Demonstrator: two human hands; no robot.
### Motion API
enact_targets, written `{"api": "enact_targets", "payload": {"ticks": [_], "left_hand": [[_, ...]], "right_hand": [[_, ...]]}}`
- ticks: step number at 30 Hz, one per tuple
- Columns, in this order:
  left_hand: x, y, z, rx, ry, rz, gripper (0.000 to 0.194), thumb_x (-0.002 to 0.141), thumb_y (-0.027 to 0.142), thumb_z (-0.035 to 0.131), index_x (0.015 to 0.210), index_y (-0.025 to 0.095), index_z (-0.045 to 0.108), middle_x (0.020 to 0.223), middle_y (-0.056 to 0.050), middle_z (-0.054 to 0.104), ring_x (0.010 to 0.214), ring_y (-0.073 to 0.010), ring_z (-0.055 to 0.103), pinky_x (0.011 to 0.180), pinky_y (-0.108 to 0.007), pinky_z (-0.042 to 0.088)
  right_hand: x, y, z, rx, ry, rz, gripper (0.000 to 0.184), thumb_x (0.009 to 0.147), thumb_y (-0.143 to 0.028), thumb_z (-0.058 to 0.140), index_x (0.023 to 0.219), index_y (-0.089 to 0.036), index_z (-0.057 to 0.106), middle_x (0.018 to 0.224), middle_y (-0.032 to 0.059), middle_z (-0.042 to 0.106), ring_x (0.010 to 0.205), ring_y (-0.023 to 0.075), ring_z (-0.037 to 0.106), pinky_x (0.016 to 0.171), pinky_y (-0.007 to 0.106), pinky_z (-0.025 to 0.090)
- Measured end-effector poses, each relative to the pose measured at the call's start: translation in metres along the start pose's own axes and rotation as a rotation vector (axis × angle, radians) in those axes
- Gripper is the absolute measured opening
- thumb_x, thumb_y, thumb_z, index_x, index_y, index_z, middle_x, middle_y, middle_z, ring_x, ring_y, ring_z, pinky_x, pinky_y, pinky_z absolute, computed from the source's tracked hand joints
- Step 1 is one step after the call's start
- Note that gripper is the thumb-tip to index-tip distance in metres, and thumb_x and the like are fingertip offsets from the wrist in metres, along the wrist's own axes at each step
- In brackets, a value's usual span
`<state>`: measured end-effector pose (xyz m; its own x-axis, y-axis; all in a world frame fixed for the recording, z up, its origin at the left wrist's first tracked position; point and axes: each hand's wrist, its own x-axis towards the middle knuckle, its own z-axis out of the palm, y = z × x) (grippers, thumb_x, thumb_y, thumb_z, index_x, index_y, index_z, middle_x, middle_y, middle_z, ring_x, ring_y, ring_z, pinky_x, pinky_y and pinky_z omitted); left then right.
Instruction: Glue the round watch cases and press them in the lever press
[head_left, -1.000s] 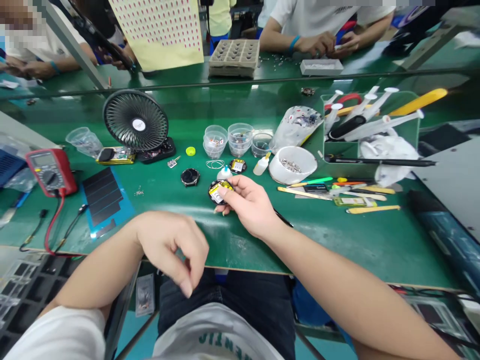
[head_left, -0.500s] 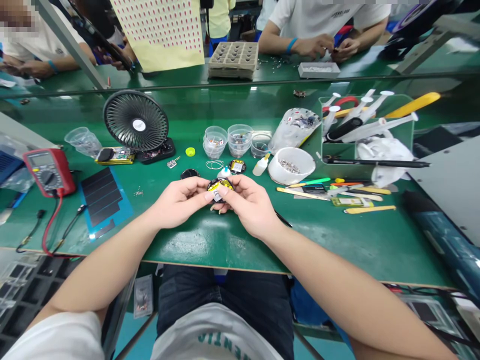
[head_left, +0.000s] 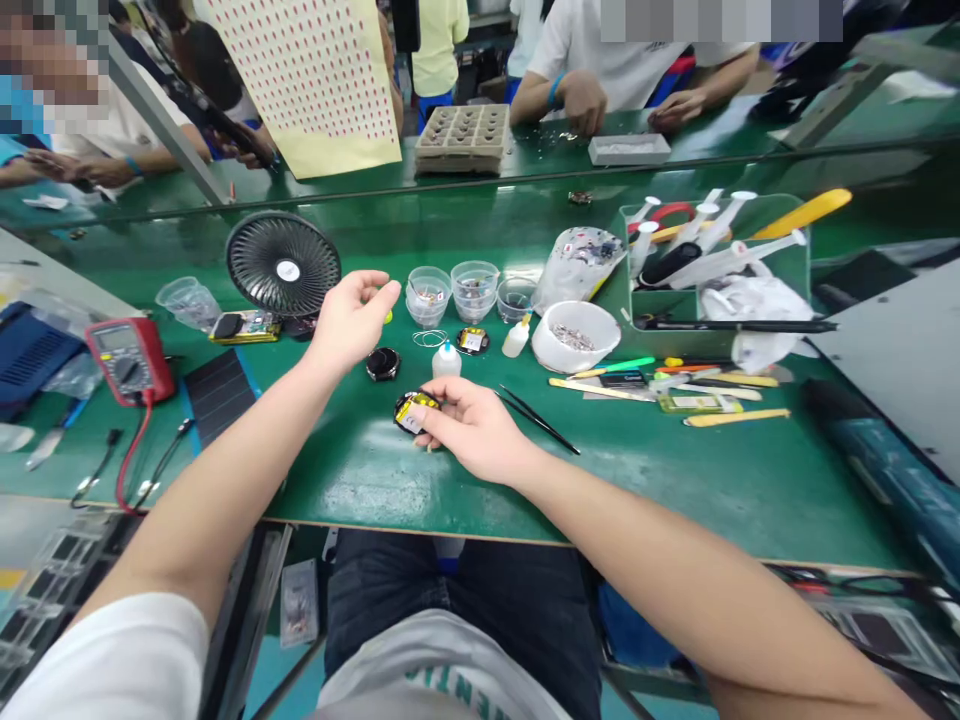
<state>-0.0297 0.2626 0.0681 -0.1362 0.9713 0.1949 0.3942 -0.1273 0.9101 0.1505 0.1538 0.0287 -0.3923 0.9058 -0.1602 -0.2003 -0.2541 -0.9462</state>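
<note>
My right hand (head_left: pixel 480 425) grips a round black watch module (head_left: pixel 409 412) with yellow tape and a white label, held over the front of the table. My left hand (head_left: pixel 356 315) is raised in front of the fan, its fingers loosely bent with a gap to the thumb and nothing visible in them. Beneath it lies a black round watch case (head_left: pixel 383 364). A white dropper bottle (head_left: pixel 447 361) with a blue tip stands just behind the module. A second round module (head_left: pixel 473 341) rests further back. Black tweezers (head_left: pixel 544 422) lie right of my right hand.
A black fan (head_left: pixel 283 265) and a red multimeter (head_left: pixel 131 358) stand at left. Clear cups (head_left: pixel 428 297), a white bowl (head_left: pixel 576 336) of small parts and a green bin (head_left: pixel 628 300) of syringes line the back. Co-workers sit across the table.
My left hand has let go of the module and moved up and left towards the fan. My right hand keeps the module, now slightly lower and further left.
</note>
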Motion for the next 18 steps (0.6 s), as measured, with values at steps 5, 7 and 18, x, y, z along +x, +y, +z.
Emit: {"api": "enact_targets", "payload": {"ticks": [5,7,18], "left_hand": [[0.031,0.017,0.012,0.320,-0.084,-0.070,0.029,0.089,0.044,0.073,0.081,0.016,0.075,0.066,-0.002,0.068,0.061,-0.0177,0.060,0.060,-0.029,0.042],[0.035,0.019,0.015,0.350,-0.073,-0.062,0.025,0.085,0.036,0.073,0.070,0.017,0.070,0.060,-0.001,0.063,0.059,-0.0178,0.058,0.059,-0.030,0.039],[0.061,0.029,0.012,0.384,0.048,0.096,0.027,0.093,0.038,0.062,0.089,0.014,0.074,0.070,-0.004,0.067,0.065,-0.0185,0.059,0.062,-0.028,0.043]], "right_hand": [[-0.001,0.003,0.000,-0.065,-0.041,0.003,0.036,0.082,-0.041,0.090,0.097,-0.018,0.066,0.078,-0.0010,0.073,0.061,0.0118,0.073,0.055,0.020,0.056],[-0.001,0.004,-0.001,-0.073,-0.051,0.002,0.031,0.084,-0.036,0.088,0.098,-0.018,0.067,0.078,-0.0013,0.073,0.060,0.0109,0.071,0.056,0.020,0.056],[0.000,0.012,0.002,-0.049,-0.075,-0.067,0.018,0.088,-0.026,0.084,0.095,-0.018,0.069,0.075,-0.0039,0.070,0.059,0.0092,0.068,0.060,0.021,0.060]]}}
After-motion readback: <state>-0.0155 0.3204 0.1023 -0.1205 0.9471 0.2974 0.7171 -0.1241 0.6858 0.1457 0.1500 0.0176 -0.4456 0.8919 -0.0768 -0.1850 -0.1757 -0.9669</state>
